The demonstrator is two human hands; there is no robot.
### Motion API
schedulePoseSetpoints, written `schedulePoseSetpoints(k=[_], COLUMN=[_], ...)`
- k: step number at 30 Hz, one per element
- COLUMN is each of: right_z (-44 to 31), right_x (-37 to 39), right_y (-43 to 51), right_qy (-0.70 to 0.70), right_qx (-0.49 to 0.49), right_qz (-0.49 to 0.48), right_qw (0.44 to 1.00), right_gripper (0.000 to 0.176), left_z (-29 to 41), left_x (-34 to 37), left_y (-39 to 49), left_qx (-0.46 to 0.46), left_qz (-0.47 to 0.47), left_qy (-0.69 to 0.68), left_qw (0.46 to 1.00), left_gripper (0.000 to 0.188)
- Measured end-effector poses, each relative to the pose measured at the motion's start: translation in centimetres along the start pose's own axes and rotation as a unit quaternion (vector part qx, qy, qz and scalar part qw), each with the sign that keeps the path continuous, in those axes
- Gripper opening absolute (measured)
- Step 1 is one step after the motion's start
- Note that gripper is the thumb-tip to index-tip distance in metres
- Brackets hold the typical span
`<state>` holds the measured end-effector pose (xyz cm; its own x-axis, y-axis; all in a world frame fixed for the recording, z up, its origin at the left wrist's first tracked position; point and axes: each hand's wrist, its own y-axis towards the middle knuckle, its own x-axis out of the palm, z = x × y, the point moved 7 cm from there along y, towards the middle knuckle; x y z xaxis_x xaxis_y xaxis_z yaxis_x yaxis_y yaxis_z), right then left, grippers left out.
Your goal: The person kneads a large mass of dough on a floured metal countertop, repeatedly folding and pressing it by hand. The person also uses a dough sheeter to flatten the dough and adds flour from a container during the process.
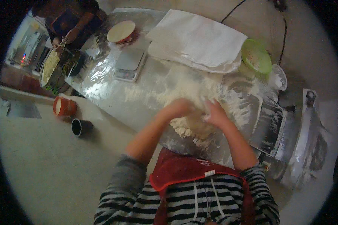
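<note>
My left hand point(181, 107) is over a mound of crumbly, pale flour dough point(183, 128) on the metal worktable point(101, 92). Motion blurs its curled fingers, and I cannot tell whether anything is in them. Facing it, my right hand point(216, 114) has whitened fingertips spread apart from the thumb, with no held thing visible. Loose flour point(188, 81) covers the table beyond both hands. Part of the mound is hidden beneath the hands and blur.
Folded white cloth point(197, 39) lies at the back, beside a green bowl point(256, 56). A digital scale point(129, 63) stands left of it. Floury metal machinery point(270, 129) borders the right side. Another person's hands point(64, 42) are above a large bowl point(49, 69) at far left.
</note>
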<state>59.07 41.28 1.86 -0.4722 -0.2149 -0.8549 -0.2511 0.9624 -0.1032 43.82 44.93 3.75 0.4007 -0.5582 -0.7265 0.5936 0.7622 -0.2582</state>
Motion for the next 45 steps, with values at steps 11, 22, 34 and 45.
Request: schedulePoseSetpoints(k=[11, 22, 34, 45], right_z=[2.3, 0.2, 1.7, 9.1], right_x=[9.9, 14.1, -12.0, 4.3], right_y=[-17.1, -9.2, 3.2, -13.6], right_qy=[0.471, 0.796, 0.540, 0.508], right_qx=[0.368, 0.361, 0.123, 0.420], right_qz=[-0.133, 0.186, 0.333, 0.040], right_qw=[0.790, 0.450, 0.763, 0.751], right_gripper=[0.042, 0.061, 0.044, 0.062], left_z=[-3.6, -8.8, -5.2, -6.7], left_x=[-6.7, 0.4, 8.3, 11.4], left_y=[4.7, 5.8, -3.8, -7.9], left_qx=[0.010, -0.133, -0.229, -0.251], left_qz=[0.077, -0.037, 0.027, 0.026], left_qy=[0.073, -0.285, -0.576, -0.561], left_qw=[0.994, 0.949, 0.784, 0.788], left_gripper=[0.069, 0.057, 0.041, 0.053])
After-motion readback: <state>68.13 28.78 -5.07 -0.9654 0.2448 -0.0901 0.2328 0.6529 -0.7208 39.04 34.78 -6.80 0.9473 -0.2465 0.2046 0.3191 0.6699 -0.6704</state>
